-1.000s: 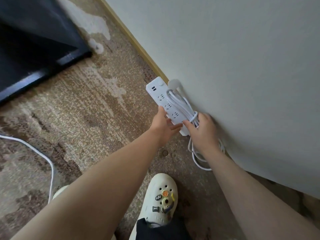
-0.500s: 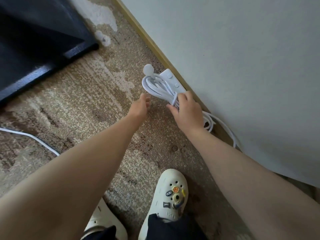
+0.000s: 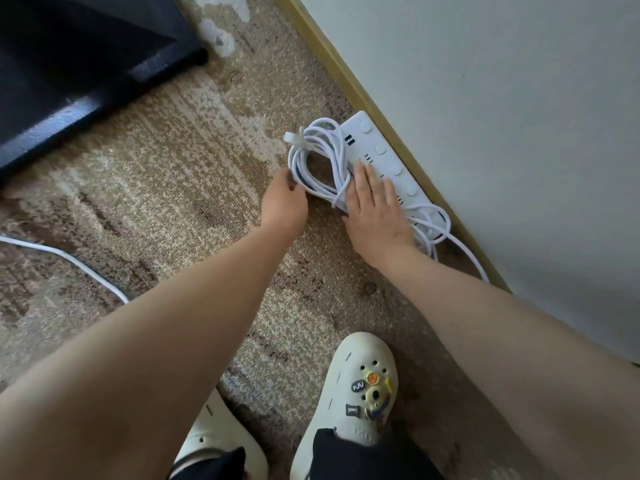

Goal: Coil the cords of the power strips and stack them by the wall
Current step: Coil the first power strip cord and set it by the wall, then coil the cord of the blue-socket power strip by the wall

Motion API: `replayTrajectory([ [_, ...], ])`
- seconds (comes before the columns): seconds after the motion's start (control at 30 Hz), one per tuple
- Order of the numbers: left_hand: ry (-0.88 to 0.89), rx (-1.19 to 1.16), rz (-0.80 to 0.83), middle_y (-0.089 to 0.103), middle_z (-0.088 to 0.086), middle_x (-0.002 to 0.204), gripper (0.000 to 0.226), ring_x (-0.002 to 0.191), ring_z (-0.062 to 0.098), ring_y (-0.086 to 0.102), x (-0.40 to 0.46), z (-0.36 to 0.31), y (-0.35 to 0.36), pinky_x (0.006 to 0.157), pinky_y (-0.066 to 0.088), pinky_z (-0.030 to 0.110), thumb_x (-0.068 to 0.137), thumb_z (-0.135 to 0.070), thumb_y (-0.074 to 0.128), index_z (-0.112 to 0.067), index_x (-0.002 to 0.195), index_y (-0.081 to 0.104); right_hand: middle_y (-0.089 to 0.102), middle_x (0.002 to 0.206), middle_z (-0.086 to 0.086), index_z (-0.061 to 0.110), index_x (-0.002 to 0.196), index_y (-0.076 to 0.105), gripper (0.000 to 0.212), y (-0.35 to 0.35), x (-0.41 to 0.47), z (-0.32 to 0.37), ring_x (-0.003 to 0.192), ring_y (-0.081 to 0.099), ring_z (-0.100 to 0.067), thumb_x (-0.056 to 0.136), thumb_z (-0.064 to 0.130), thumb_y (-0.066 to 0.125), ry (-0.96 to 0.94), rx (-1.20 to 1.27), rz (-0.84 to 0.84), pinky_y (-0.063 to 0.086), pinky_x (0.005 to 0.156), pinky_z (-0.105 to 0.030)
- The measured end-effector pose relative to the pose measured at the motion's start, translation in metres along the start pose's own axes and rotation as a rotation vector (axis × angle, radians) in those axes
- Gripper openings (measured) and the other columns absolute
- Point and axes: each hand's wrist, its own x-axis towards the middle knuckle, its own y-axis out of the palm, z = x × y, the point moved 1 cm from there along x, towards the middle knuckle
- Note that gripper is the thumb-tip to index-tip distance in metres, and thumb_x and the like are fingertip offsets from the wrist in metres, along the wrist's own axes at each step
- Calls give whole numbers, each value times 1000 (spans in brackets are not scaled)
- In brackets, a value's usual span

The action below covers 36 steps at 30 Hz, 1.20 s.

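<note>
One white power strip [image 3: 388, 157] shows along the wall, with four round buttons in a row on its top. One coiled cord [image 3: 320, 161] with one plug [image 3: 294, 138] lies beside it; further loops trail at its near end. One loose white cable [image 3: 69, 258]. Two hands: left hand [image 3: 284, 202], right hand [image 3: 375, 209]. Two cream clogs [image 3: 353, 393].

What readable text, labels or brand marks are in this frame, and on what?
None reads as a word or number.
Power strip: only switches and socket slots show, no legible print.
Clog charms: a wave-like symbol on one and a mark on a dark one, too small to read.
Embossed mark near the clog's strap: too blurred.
</note>
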Motion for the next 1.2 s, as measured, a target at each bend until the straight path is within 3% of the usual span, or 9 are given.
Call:
replayTrajectory([
  [0.13, 3, 105, 53, 61, -2, 104, 35, 61, 12, 57, -8, 8, -13, 49, 49, 30, 100, -14, 41, -16, 133, 51, -17, 163, -18, 6, 157, 5, 64, -7, 21, -3, 151, -16, -33, 105, 36, 27, 57, 29, 76, 1, 119, -58],
  [0.23, 21, 241, 96, 65, -1, 105, 32, 48, 7, 50, -23, 21, -37, 39, 43, 19, 100, -13, 41, -14, 128, 56, -21, 163, -15, 8, 157, 1, 70, -14, 17, -3, 150, -19, -31, 103, 44, 27, 73, 83, 132, -2, 119, -58],
  [0.37, -32, 280, 103, 64, -1, 115, 30, 40, 0, 44, -61, 51, -75, 35, 36, 13, 100, -13, 42, -14, 125, 59, -3, 166, -14, 4, 155, 13, 75, -38, -7, -2, 152, -7, -29, 97, 44, 40, 201, 303, 125, 1, 122, -52],
  [0.5, -59, 281, 64, 65, -4, 113, 29, 29, -4, 41, -113, 74, -112, 33, 34, 12, 100, -13, 42, -16, 122, 61, 11, 164, -18, 4, 148, 29, 60, -76, -40, 30, 152, 6, -34, 97, 29, 45, 176, 430, 18, 9, 123, -48],
  [0.63, -50, 321, -23, 64, -8, 81, 28, 43, 5, 53, -178, 66, -168, 37, 38, 17, 98, -16, 44, -22, 116, 65, 19, 160, -19, 8, 147, 33, 54, -149, -67, 80, 145, 23, -36, 96, 23, 47, 8, 479, 6, 23, 117, -49],
  [0.73, -3, 364, -122, 70, -2, 95, 29, 69, 16, 66, -232, 42, -217, 59, 53, 26, 96, -18, 45, -21, 115, 66, 35, 150, -15, 9, 141, 41, 48, -227, -86, 113, 133, 40, -35, 95, 21, 47, -205, 474, -63, 39, 107, -49],
  [0.83, 77, 449, -271, 68, 1, 106, 27, 91, 20, 64, -282, 13, -269, 78, 55, 37, 94, -22, 47, -18, 111, 69, 53, 128, -8, 12, 130, 51, 37, -308, -110, 139, 114, 52, -27, 95, 22, 46, -382, 451, -126, 49, 93, -45],
  [0.93, 89, 543, -364, 67, 1, 97, 25, 88, 24, 63, -322, 1, -311, 73, 56, 39, 90, -22, 45, -17, 97, 69, 60, 106, -1, 19, 109, 53, 18, -364, -138, 165, 88, 57, -21, 96, 28, 44, -507, 314, -88, 53, 73, -40],
  [1.2, -41, 630, -313, 66, 4, 99, 31, 91, 27, 61, -340, 48, -374, 75, 55, 37, 92, -31, 42, -18, 99, 69, 60, 93, 5, 24, 100, 57, 18, -378, -155, 239, 76, 58, -13, 98, 31, 41, -581, 197, 27, 51, 59, -30],
])
